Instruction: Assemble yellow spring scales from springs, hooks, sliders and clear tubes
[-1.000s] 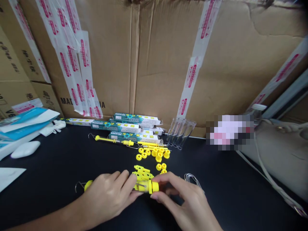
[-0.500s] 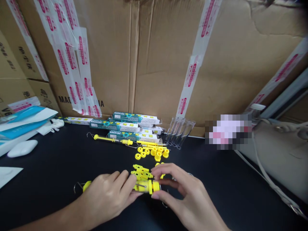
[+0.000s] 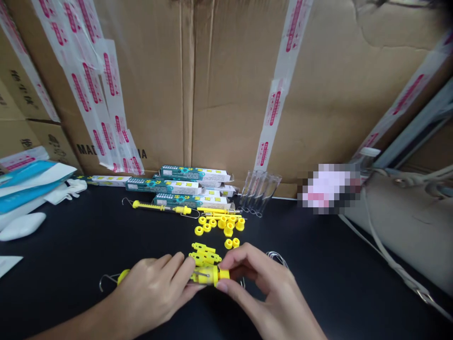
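Note:
My left hand (image 3: 155, 285) is wrapped around the clear tube of a spring scale (image 3: 203, 275), which lies roughly level just above the table. A yellow cap and wire hook stick out past the left hand's far side. At the other end, my right hand (image 3: 258, 283) pinches the yellow end cap (image 3: 224, 274) between thumb and fingers. A thin gap shows between that cap and the tube's yellow collar. Part of a wire hook peeks out below the right fingers. Flat yellow plates (image 3: 204, 256) lie just behind the tube, and two small yellow nuts (image 3: 231, 243) sit beyond.
Yellow rings and flanged caps (image 3: 228, 229) are grouped farther back, near another spring scale (image 3: 161, 208). Printed boxes (image 3: 191, 200) and clear tubes (image 3: 260, 191) line the cardboard wall. Wire hooks (image 3: 277, 258) lie right of my hand; a bag (image 3: 406, 226) stands far right.
The gap between the yellow end cap and the collar looks narrower, with the right fingers still on the cap. The whole view has shifted slightly, and the two small nuts now show fully.

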Available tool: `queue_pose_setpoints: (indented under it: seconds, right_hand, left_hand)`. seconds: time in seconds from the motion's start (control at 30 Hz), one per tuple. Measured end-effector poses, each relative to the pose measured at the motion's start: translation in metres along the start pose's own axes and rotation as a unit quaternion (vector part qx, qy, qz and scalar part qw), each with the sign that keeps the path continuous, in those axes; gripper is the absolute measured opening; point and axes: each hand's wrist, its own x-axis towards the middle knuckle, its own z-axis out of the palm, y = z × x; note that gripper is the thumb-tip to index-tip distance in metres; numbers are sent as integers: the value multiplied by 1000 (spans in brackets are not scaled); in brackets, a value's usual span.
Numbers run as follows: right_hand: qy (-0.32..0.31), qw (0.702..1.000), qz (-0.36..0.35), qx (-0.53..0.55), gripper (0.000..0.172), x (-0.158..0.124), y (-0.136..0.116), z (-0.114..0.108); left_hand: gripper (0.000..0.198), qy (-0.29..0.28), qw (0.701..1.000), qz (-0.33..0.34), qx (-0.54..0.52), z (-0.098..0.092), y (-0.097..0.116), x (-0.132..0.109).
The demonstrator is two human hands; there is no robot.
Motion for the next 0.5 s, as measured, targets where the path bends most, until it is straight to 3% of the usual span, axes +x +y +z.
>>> queue_pose_setpoints:
  seconds: [0.17,0.33,0.4,0.5]
  right_hand:
    - [-9,996,-56,-71,31,-4,2,-3]
    - [-18,998,8,-63,16,-6,10,5]
    - [-25,999,24,-36,21,-8,11,7]
    - [-8,998,-34,-48,27,-14,11,10]
  left_hand:
    - [31,13,1000,5,-13,-1,-2,1]
    - [30,5,1000,1,-8,0,-2,-1]
    - [31,-2,1000,1,-1,-1,-1,-1]
    - [31,-6,1000,6,-3,-2,0,0]
